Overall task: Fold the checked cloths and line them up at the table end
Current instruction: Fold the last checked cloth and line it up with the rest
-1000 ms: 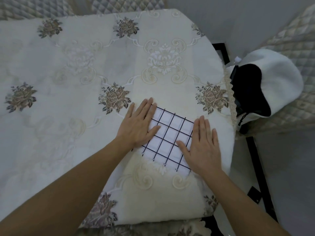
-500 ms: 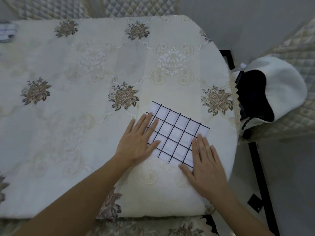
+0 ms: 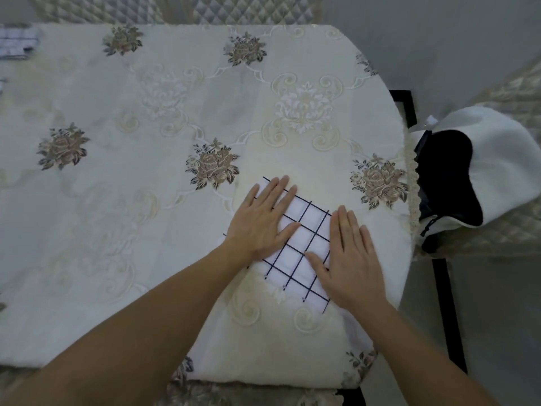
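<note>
A folded white cloth with a dark grid pattern (image 3: 301, 250) lies flat near the right end of the table (image 3: 146, 200). My left hand (image 3: 260, 218) presses on its left part with straight fingers. Flat on its right edge lies my right hand (image 3: 351, 253), fingers straight and together. More checked cloth (image 3: 17, 42) sits bunched at the far left corner of the table, partly cut off by the frame edge.
The table wears a cream cloth with embroidered flowers. A white and black garment (image 3: 474, 168) lies on a quilted seat just off the table's right edge. Quilted chair backs (image 3: 205, 10) stand behind the table.
Both hands have slid over the folded cloth, smoothing it, and lie flat on it once more. The view has shifted so the far left cloth shows.
</note>
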`<state>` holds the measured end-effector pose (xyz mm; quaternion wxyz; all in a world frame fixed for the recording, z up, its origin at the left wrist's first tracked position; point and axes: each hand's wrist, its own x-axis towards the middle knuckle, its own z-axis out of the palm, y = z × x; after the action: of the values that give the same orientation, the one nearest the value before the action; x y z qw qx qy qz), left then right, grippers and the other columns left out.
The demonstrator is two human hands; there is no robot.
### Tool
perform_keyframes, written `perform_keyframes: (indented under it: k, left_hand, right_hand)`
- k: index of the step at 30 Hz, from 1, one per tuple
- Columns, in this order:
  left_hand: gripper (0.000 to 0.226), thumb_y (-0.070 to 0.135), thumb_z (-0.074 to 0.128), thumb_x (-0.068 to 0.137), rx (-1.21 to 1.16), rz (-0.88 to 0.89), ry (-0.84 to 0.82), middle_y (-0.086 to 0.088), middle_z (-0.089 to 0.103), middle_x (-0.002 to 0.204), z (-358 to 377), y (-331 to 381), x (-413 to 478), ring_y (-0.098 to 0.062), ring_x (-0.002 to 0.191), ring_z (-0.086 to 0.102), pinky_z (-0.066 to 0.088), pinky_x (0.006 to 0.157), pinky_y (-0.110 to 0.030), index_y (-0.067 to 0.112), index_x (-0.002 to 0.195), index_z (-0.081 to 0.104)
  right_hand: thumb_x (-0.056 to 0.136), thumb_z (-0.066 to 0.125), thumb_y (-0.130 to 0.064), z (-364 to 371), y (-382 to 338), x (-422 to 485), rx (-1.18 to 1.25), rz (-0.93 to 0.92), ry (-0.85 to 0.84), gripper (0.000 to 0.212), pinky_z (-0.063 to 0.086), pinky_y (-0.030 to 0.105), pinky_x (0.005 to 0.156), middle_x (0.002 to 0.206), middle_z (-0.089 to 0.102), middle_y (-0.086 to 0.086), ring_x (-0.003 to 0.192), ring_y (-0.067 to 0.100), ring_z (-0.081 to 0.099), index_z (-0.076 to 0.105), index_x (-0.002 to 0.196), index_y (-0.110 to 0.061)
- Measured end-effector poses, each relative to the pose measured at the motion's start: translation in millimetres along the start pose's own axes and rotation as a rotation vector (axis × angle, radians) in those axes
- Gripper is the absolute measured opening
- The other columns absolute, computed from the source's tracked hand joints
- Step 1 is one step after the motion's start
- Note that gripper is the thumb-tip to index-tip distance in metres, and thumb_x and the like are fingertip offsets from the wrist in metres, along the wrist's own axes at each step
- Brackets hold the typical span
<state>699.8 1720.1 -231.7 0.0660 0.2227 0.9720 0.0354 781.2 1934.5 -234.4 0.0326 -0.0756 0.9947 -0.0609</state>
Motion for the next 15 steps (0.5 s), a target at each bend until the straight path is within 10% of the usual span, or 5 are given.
perform_keyframes:
  k: [9, 15]
  left_hand:
    - [0.080, 0.068, 0.003, 0.095, -0.078, -0.210, -0.063, 0.003, -0.020, 0.164, -8, 1, -9, -0.013, 0.151, -0.019, -0.002, 0.124, -0.046, 0.020, 0.157, -0.013]
    - [0.072, 0.056, 0.021, 0.101, -0.171, -0.541, 0.015, 0.001, 0.001, 0.167, -37, -17, -34, -0.016, 0.153, 0.001, 0.006, 0.124, -0.046, 0.019, 0.159, -0.001]
  right_hand:
    - [0.096, 0.011, -0.072, -15, 31, -29, 0.037, 0.037, -0.110, 0.089, 0.014, 0.047, 0.123, 0.166, -0.005, 0.008, 0.153, 0.021, -0.004, -0.003, 0.158, -0.010]
    - [0.100, 0.029, -0.056, -58, 38, 38, 0.127, -0.206, -0.008, 0.067, 0.032, 0.050, 0.111, 0.150, 0.041, 0.015, 0.135, 0.033, 0.040, 0.030, 0.153, -0.014]
